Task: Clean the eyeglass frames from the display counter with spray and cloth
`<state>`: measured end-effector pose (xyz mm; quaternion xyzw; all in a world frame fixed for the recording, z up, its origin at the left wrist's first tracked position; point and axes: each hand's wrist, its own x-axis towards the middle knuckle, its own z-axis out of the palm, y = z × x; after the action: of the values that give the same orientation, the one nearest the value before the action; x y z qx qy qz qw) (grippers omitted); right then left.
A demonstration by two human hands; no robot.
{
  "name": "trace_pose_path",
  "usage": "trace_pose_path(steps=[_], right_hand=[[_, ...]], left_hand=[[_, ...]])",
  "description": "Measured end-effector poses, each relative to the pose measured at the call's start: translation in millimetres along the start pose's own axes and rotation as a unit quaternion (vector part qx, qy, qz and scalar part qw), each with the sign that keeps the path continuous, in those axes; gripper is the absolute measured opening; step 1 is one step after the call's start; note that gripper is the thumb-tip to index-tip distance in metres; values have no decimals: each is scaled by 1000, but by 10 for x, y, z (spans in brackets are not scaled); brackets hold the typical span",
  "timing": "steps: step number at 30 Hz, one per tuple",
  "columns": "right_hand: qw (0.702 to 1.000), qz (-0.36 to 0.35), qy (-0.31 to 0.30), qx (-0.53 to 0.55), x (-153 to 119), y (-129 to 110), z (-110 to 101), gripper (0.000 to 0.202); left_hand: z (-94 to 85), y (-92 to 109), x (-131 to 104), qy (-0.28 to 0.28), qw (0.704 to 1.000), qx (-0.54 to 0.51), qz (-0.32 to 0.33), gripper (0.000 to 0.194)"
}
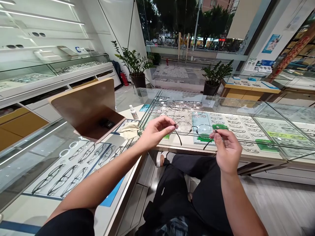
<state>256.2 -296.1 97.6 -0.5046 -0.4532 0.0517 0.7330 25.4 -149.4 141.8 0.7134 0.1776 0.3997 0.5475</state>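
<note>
A pair of thin-rimmed eyeglasses (190, 131) hangs in the air between my two hands, above the near edge of the glass display case. My left hand (158, 131) pinches one side of the frame near the hinge. On the other side, my right hand (227, 149) pinches the frame by its opposite hinge, thumb and fingers together. Both dark temple tips point down toward me. The rims are so thin that the lenses are hard to make out against the case behind them.
Rows of glasses lie inside the glass display case (236, 124). On the left counter stand a brown open box (91, 105), a small white bottle (133, 112) and a crumpled cream cloth (129, 130). Potted plants (137, 72) stand by the window. My legs are under the counter.
</note>
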Motion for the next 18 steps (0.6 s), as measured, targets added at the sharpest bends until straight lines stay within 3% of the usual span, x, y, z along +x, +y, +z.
trace_pose_path(steps=[13, 18], right_hand=[[1000, 12, -8, 4, -17, 14, 0, 11], [998, 23, -46, 25, -15, 32, -34, 11]], left_hand=[[8, 23, -1, 23, 999, 29, 25, 20], [-18, -13, 8, 27, 999, 22, 23, 21]])
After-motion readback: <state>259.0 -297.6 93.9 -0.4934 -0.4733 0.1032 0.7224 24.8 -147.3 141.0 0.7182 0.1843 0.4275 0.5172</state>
